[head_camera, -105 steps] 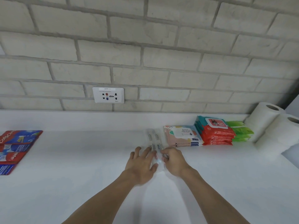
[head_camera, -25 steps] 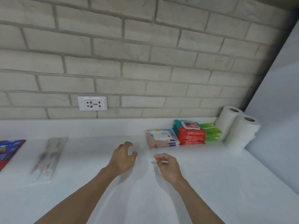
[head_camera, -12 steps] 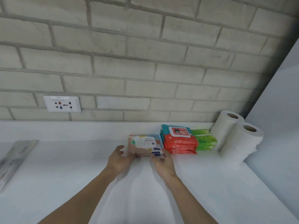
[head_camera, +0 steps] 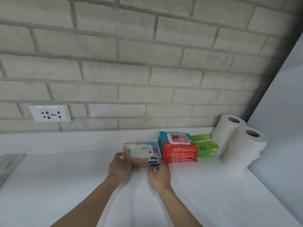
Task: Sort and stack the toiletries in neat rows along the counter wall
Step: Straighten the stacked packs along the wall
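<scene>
A short stack of pastel wet-wipe packs (head_camera: 141, 152) lies on the white counter (head_camera: 65, 185) near the wall. My left hand (head_camera: 119, 167) grips its near left corner and my right hand (head_camera: 159, 175) grips its near right edge. To the right of it stands a stack of red and teal baby wipe packs (head_camera: 178, 148), then a stack of green packs (head_camera: 205, 145). Two white paper rolls (head_camera: 242, 145) stand in the right corner. A clear toothbrush pack (head_camera: 9, 163) lies blurred at the far left edge.
A brick wall (head_camera: 131, 71) runs behind the counter with a white socket plate (head_camera: 50, 113) at the left. A pale side wall (head_camera: 282, 112) closes off the right end. Bare counter stretches between the toothbrush pack and the wipes.
Both hands left the toothbrush pack, now at the far left, and reached forward to the pastel wipe stack. They now hold it at both near corners. The view has swung right.
</scene>
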